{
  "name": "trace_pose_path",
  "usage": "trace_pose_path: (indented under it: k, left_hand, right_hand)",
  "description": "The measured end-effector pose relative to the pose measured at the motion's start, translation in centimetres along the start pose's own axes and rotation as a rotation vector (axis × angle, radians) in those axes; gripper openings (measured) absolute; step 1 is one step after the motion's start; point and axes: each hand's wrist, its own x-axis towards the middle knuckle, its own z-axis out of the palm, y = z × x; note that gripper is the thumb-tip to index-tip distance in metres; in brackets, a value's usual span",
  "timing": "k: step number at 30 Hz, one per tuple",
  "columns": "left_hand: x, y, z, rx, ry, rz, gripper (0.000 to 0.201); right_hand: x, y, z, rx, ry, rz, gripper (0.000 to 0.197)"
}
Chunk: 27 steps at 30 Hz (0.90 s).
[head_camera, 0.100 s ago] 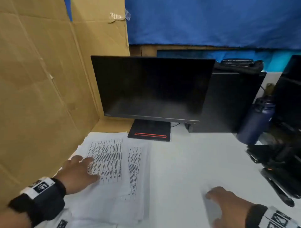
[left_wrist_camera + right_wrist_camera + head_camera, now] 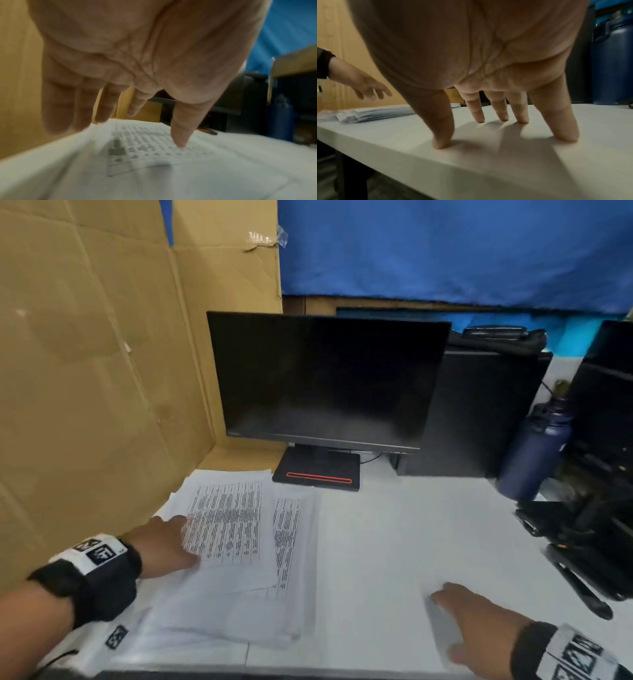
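1. The only container is a dark blue bottle (image 2: pixel 534 453) at the right rear of the surface (image 2: pixel 394 542). It stands upright with its cap on, and what is in it cannot be seen.
2. A loose stack of papers (image 2: pixel 239 604) lies on the left of the surface, just beside the cardboard wall (image 2: pixel 85 371) and in front of the dark monitor (image 2: pixel 325 378). A printed sheet (image 2: pixel 233 525) lies on top of it.
3. A moment ago the fingers of the left hand (image 2: pixel 161 546) lay plainly on top of that sheet. Now the sheet's left edge is blurred and shows across the fingertips. In the left wrist view its near corner stands off the stack, with a shadow under it.
4. The right hand (image 2: pixel 479 625) is in nearly the same place as before, at the near right of the surface and well apart from the stack.
5. The left hand is palm down with its fingers straight and a little spread, gripping nothing. Its thumb (image 2: pixel 180 132) presses its tip on the printed sheet. Whether the fingertips are under the sheet's edge cannot be told.
6. The right hand is wide and arched, holding nothing. Its spread fingers (image 2: pixel 443 128) and thumb stand on their tips on the surface.
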Motion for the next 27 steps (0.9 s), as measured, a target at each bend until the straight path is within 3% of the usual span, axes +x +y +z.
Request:
trace_pose_path:
  k: [8, 12, 15, 17, 19, 21, 24, 27]
  left_hand:
    - [-0.9, -0.8, 2.5, -0.021, 0.0, -0.055, 0.056]
    - [-1.2, -0.4, 3.3, -0.086, 0.107, -0.066, 0.051]
    - [-0.8, -1.1, 3.1, 0.099, 0.111, 0.013, 0.048]
    - [1.3, -2.2, 3.6, 0.076, 0.089, 0.008, 0.048]
    - [3.8, -3.2, 5.0, -0.12, 0.004, -0.086, 0.04]
    - [7.8, -5.2, 6.6, -0.368, 0.085, -0.093, 0.026]
    - [2.7, -4.1, 4.5, -0.698, 0.161, -0.157, 0.015]
    - [-3.1, -1.4, 3.1, -1.047, 0.207, -0.209, 0.026]
  right_hand:
    - [-0.6, 0.5, 2.4, 0.045, 0.132, 0.031, 0.072]
    - [-1.1, 0.5, 2.0, -0.017, 0.121, 0.005, 0.067]
    - [-1.3, 1.7, 0.6, 0.008, 0.086, 0.008, 0.064]
    - [-1.3, 3.2, -1.2, 0.071, 0.138, 0.048, 0.06]
    - [-0.5, 5.4, -3.7, 0.062, 0.237, 0.132, 0.056]
    - [1.4, 7.9, -6.4, 0.003, 0.311, 0.246, 0.052]
    - [5.1, 11.4, -9.7, -0.168, 0.329, 0.402, 0.043]
    - [8.2, 12.7, -11.0, -0.222, 0.24, 0.47, 0.038]
